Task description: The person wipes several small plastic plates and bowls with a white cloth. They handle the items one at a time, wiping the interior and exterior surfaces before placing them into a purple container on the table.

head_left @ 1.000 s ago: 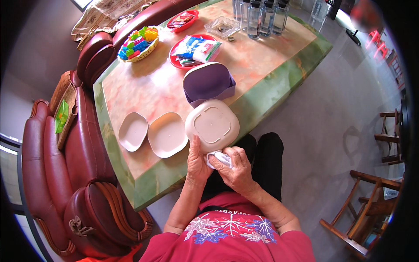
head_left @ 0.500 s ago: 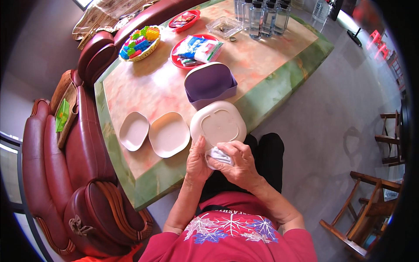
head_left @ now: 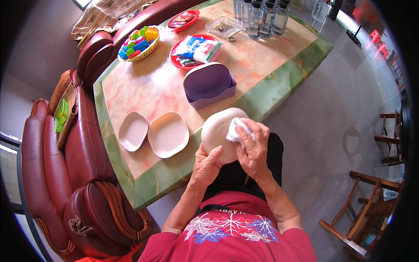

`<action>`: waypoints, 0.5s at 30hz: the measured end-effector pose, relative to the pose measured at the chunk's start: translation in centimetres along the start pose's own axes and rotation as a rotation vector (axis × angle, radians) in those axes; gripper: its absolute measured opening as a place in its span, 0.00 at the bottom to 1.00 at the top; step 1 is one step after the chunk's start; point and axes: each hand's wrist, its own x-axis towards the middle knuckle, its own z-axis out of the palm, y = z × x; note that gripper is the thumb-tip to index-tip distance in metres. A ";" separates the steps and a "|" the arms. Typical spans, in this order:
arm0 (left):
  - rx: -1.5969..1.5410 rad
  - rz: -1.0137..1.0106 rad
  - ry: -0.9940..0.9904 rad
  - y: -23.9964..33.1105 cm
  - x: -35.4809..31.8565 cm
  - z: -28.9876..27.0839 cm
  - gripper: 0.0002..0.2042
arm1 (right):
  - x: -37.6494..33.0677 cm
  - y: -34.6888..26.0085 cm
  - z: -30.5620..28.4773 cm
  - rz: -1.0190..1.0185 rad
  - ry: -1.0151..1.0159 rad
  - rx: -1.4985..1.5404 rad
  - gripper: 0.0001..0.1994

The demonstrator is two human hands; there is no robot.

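Note:
Between my hands is a cream square plate (head_left: 214,129) with rounded corners, tilted, its underside with a raised ring toward me. My left hand (head_left: 205,167) grips its near left edge, thumb on the underside. A crumpled white cloth (head_left: 236,132) is pinched in my right hand (head_left: 255,150) and pressed against the plate's right part. To the left, two more cream square dishes lie on the table: a larger dish (head_left: 168,134) and a smaller dish (head_left: 133,131). Beyond the plate stands a purple holder (head_left: 209,88) with a pale rim, open toward me.
The marble-patterned table (head_left: 152,185) has a green border. On it are a red plate of packets (head_left: 194,50), a basket of colourful blocks (head_left: 140,43), a clear tray (head_left: 223,27) and several bottles (head_left: 262,19). A maroon sofa (head_left: 83,144) stands left, a wooden stool (head_left: 362,209) right.
The plate has tilted and shifted slightly right and nearer me. My right hand has slid the cloth up and right from the plate's near edge; my left hand has moved right along the edge.

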 end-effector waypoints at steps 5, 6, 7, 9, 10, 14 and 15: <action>0.096 -0.040 -0.175 0.2 0.1 -1.8 0.23 | 0.5 -2.0 -0.7 -0.125 -0.158 0.170 0.21; 0.107 -0.052 -0.196 0.2 0.0 -1.8 0.23 | 0.7 -2.1 -0.7 -0.145 -0.171 0.156 0.20; 0.110 -0.049 -0.179 0.3 -0.1 -1.5 0.21 | 1.0 -2.1 -0.8 -0.165 -0.186 0.143 0.20; 0.160 -0.075 -0.204 -0.2 -0.1 -2.7 0.19 | 2.1 -2.7 -1.6 -0.172 -0.223 0.032 0.19; 0.186 -0.087 -0.217 -0.2 -0.2 -2.8 0.18 | 2.8 -2.9 -1.9 -0.176 -0.242 -0.022 0.19; 0.469 -0.110 -0.184 0.3 -0.9 -1.3 0.18 | 4.1 -0.7 -2.3 -0.088 -0.145 0.019 0.19; 0.449 -0.115 -0.171 0.4 -0.9 -1.2 0.17 | 4.0 0.2 -2.4 -0.073 -0.135 0.022 0.20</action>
